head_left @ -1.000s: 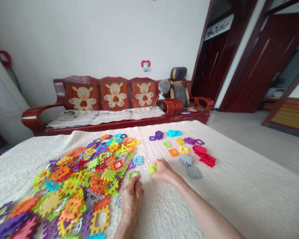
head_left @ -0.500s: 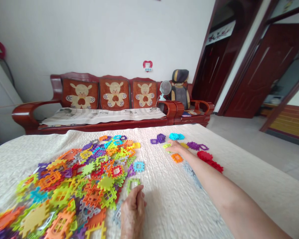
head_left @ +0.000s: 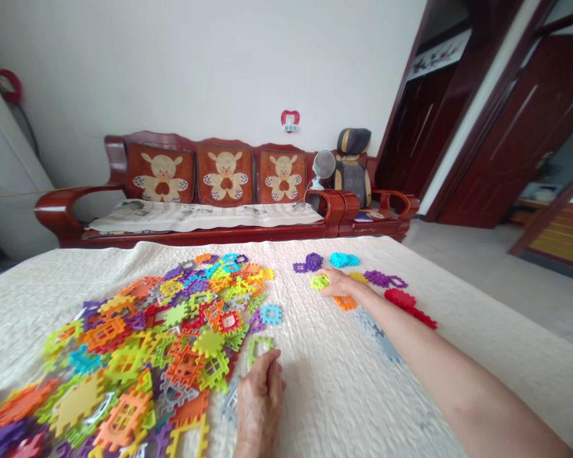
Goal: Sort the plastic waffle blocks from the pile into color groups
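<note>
My right hand (head_left: 338, 282) reaches far over the cloth, its fingers closed on the edge of a yellow-green toothed building piece (head_left: 319, 282). Just behind that piece sits a small purple group (head_left: 314, 261), and an orange window piece (head_left: 345, 302) lies below the hand. Nearer to me, my left hand (head_left: 259, 397) rests with curled fingers; whatever is inside them, if anything, is hidden. A green frame piece (head_left: 260, 347) is right beyond its knuckles, and a grey piece (head_left: 230, 402) lies at its left. A blue window piece (head_left: 271, 314) is farther off.
A large mixed heap of toothed pieces (head_left: 138, 356) covers the left. At right are groups in turquoise (head_left: 344, 259), purple (head_left: 379, 278), red (head_left: 408, 306) and grey (head_left: 379, 334), plus a yellow piece (head_left: 358, 277). Beyond the cloth-covered table (head_left: 310, 381) stands a wooden sofa (head_left: 205, 238).
The view has shifted a little, so everything sits slightly farther right. My right hand has moved slightly left with the yellow-green piece, which now shows more fully. My left hand has stayed put.
</note>
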Demonstrator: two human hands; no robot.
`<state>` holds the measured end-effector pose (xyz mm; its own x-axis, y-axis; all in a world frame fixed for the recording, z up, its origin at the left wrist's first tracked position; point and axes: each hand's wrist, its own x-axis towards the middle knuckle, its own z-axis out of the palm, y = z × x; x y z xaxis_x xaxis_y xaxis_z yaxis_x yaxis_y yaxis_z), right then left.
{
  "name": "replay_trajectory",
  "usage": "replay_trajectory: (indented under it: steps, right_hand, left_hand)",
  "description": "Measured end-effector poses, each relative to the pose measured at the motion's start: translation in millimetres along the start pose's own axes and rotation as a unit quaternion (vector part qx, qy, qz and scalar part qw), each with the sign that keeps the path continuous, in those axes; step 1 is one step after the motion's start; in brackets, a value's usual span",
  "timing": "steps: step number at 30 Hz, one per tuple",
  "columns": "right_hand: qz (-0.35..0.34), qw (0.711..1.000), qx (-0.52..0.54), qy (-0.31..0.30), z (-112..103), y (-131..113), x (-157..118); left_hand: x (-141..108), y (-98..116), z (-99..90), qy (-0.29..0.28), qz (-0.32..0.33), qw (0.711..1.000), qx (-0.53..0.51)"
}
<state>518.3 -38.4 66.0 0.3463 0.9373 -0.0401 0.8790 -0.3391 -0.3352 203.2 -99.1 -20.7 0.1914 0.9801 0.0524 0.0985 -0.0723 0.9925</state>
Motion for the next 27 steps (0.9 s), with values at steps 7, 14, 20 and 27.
replay_trajectory:
  steps: [7,14,20,27]
  right_hand:
    - [-0.205,0.973,-0.006,-0.104,9.7,-34.5,-50.6]
    - [-0.231,0.962,0.054,-0.137,33.3,-59.3,-86.1]
    - [-0.206,0.97,0.103,-0.079,46.4,-53.1,-100.2]
    - [-0.191,0.973,0.125,-0.041,54.1,-52.3,-105.1]
  left_hand:
    - [0.0,8.0,-1.5,-0.015,0.019,1.0,-0.003]
    - [0.1,6.2,-2.3,-0.006,0.015,1.0,0.0]
    - [0.6,6.3,-2.7,-0.016,0.032,0.999,0.026]
    - [-0.4,9.9,-2.8,-0.016,0.035,0.998,0.039]
